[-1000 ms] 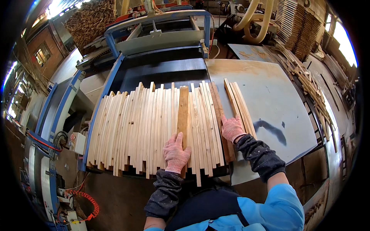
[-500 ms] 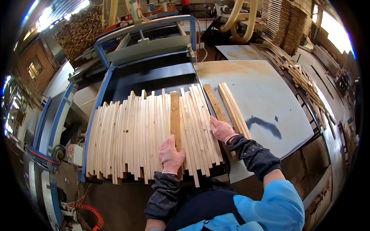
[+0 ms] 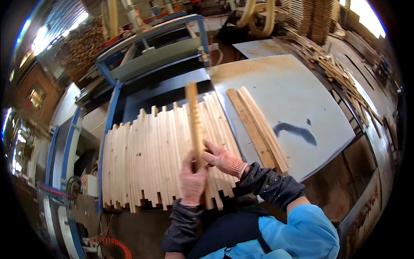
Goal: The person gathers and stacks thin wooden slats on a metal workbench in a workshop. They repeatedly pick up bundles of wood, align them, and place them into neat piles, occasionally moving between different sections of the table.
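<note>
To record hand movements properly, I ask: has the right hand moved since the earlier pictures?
Yes. The right hand has moved left, farther from the dark stain on the grey tabletop.

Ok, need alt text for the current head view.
A pink-gloved left hand grips a brown wooden strip above a row of pale strips, the gloved right hand close beside it. More strips lie to the right on a grey sheet; a blue-framed machine stands beyond.
</note>
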### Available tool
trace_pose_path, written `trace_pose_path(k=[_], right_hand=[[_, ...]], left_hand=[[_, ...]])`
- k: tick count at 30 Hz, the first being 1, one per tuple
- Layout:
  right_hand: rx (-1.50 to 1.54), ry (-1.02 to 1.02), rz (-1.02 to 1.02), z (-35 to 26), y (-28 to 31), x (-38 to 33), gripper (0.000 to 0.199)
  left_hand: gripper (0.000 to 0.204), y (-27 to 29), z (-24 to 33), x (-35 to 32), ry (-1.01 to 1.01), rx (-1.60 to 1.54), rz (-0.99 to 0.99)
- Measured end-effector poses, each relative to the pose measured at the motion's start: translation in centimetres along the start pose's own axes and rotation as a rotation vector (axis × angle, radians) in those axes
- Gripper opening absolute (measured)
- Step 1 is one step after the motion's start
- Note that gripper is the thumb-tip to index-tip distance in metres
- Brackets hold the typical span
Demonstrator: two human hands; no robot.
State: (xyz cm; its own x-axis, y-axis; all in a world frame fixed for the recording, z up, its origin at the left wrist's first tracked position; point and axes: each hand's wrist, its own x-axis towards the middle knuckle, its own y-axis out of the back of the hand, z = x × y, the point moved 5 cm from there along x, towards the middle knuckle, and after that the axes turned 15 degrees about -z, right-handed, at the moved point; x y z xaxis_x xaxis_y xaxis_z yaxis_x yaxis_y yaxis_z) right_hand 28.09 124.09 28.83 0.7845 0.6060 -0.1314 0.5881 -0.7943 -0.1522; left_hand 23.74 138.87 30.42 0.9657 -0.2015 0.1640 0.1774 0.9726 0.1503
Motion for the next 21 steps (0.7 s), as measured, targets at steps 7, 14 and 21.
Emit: trace_pose_path(k=[7,14,21], right_hand=[[0.330,0.027,0.256,-0.9,1.2,-3.8,0.038],[-0.091,-0.072,0.370,0.6,4.2,-9.1,0.041],[-0.592,-0.411,0.440,4.7,8.8,-14.0,0.043]], left_hand=[[0.080,11.6,-2.9,-2.3,0.034,0.468,0.142],[0.107,43.9,-5.0,-9.1,0.826,1.128,0.626],[0.077,50.8,-1.4,-9.9,0.794,1.182,0.565]])
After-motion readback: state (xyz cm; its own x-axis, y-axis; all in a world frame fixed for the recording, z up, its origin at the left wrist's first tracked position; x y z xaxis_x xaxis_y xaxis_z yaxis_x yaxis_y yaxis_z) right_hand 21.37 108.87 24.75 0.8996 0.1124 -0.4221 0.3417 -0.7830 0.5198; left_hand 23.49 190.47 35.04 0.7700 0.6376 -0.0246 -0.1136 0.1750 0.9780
